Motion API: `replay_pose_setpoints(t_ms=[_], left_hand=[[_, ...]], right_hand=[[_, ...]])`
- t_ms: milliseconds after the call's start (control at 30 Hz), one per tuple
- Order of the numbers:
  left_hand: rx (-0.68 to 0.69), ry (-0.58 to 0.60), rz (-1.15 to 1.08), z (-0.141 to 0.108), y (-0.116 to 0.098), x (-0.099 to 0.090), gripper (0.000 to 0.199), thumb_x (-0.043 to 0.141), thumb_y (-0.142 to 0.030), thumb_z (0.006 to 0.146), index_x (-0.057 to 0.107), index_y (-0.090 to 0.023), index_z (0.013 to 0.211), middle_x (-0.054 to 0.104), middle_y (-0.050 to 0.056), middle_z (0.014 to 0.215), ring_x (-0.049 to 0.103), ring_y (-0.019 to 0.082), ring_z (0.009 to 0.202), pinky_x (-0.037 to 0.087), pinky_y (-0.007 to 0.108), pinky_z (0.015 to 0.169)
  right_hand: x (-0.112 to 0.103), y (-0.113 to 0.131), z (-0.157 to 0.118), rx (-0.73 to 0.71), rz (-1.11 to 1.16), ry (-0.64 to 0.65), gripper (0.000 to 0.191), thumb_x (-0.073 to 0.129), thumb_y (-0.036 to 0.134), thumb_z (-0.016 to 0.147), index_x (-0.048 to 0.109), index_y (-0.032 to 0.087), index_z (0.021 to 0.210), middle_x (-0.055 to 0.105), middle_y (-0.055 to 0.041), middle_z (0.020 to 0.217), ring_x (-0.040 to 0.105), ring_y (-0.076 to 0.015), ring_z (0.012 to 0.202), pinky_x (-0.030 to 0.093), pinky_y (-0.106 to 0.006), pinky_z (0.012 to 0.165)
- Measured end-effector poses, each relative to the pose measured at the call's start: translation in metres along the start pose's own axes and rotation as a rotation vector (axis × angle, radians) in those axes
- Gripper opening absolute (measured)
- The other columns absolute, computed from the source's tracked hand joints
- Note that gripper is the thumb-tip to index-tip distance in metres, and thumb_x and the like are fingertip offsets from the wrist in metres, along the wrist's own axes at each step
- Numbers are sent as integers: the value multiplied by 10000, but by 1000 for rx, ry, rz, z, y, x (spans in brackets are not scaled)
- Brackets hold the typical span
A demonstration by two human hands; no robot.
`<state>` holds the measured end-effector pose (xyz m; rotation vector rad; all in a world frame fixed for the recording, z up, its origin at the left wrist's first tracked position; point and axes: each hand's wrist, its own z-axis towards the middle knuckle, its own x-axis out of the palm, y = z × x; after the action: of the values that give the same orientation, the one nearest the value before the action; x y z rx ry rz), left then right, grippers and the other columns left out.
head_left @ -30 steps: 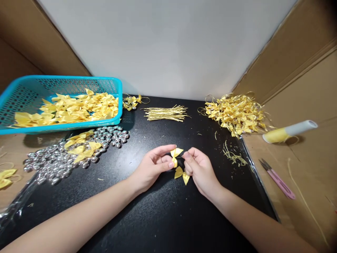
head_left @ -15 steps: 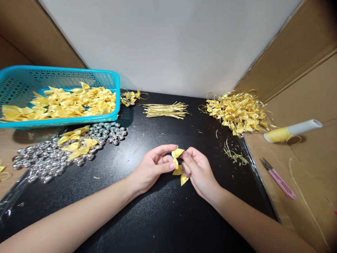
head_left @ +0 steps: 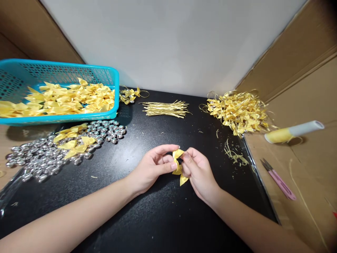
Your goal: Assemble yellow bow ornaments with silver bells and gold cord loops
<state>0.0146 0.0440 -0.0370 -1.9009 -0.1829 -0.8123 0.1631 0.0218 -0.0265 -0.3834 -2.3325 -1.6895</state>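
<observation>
- At the near middle, the left hand is closed with fingertips on the yellow bows.
- The right hand is also closed, pinching at the right side of these bows.
- Left of them, silver beads lie on the black bench.
- To the right is a pink snipper.
- Far left, a blue basket contains more bows.

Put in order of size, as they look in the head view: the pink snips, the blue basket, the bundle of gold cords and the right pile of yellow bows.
Blue basket, cut off at the frame edge
Pile of yellow bows
Bundle of gold cords
Pink snips
</observation>
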Motion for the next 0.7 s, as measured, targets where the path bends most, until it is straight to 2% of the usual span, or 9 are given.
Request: replay_pose_setpoints(t_ms=[167,367,700], left_hand=[[3,-5,18,0,-1,2,404,874,-193,621,741,-215,1003,702,-7,683,657,120,647,527,250,697],[17,-42,-14,-1,-3,2,322,877,-229,626,776,-222,932,702,-5,694,624,88,646,493,206,694],[-8,-47,-73,1,-3,1,360,896,-154,580,776,-245,907,680,-35,650,600,52,593,486,168,661]], right_hand=[[1,0,-1,3,-11,-11,510,728,612,707,432,203,637,346,110,441,258,-46,430,230,-194,422],[0,-1,0,-7,-28,-7,505,716,621,711,441,204,636,351,107,441,267,-48,429,229,-197,421],[-1,-1,0,-3,-25,-11,499,710,617,720,436,207,644,343,119,433,252,-44,419,230,-203,437]])
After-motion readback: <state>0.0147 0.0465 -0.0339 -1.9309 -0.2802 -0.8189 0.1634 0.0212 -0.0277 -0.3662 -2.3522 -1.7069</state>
